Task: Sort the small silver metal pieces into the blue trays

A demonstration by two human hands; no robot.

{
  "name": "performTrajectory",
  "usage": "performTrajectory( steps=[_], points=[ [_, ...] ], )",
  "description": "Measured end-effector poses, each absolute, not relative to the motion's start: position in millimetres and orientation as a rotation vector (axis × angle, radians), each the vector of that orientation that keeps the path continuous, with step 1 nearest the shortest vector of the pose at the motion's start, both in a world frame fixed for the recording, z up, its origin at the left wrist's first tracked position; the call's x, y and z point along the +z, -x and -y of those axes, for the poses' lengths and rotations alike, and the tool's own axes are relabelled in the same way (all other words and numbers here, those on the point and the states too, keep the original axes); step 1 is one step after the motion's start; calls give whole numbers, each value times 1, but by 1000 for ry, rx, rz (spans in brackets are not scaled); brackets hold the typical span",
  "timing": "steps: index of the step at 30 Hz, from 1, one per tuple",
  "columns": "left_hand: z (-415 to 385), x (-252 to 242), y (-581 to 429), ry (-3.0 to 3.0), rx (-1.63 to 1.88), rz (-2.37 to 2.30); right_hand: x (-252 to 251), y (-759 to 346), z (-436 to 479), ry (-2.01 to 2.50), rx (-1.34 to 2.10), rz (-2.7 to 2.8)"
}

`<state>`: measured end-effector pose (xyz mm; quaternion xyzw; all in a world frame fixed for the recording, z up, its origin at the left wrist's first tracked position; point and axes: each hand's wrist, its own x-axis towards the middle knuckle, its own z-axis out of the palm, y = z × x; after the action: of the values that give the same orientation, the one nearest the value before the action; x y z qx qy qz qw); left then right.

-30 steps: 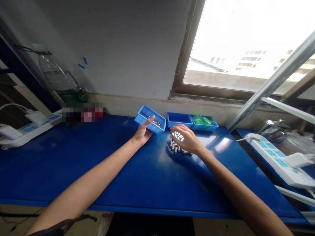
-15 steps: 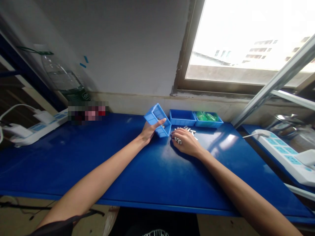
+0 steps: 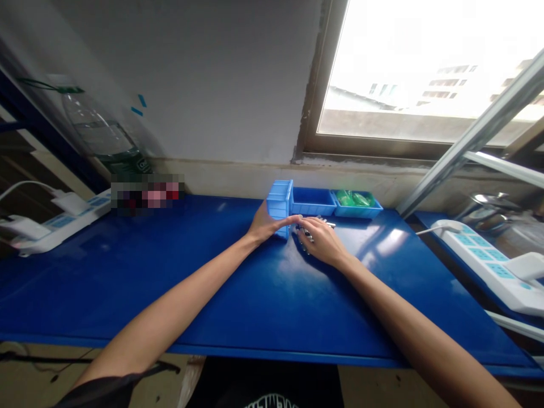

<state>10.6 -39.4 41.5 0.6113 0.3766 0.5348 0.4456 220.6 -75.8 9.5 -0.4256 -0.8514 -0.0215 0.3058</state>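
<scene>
The left hand (image 3: 262,224) grasped the tipped bin (image 3: 279,198), which stood on its side near the left end of the middle bin (image 3: 314,201), its mouth turned to the right and its inside hidden from view. The right hand (image 3: 322,242) curved over the small metal pieces (image 3: 330,225) on the bench (image 3: 238,294), just right of that mouth; whether it had closed on any could not be told. The work looked like moving pieces between bin and bench, and doing it well likely called for a low, steady tilt, the lower rim close to the bench so that nothing bounced. The left thumb reached across to the right hand's fingertips, and a clear mouth would probably have served better. A cupped right palm made a sensible fence against rolling, best held loosely, well away from the right-hand bin (image 3: 357,212) with its green packets (image 3: 355,198).
</scene>
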Motion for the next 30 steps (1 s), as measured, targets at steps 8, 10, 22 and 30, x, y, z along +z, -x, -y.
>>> performTrajectory(
  steps=[8, 10, 22, 30],
  points=[
    [35, 41, -18, -1605, 1254, -913, 12, -220, 77, 1150, -94, 2268],
    [34, 42, -19, -1652, 1253, -901, 12, -220, 77, 1150, -100, 2279],
    [31, 50, -24, -1741, 1237, -839, 11, -220, 78, 1192, -167, 2298],
    [27, 54, -20, -1824, 1280, -900, 12, -220, 78, 1190, -192, 2320]
  ],
)
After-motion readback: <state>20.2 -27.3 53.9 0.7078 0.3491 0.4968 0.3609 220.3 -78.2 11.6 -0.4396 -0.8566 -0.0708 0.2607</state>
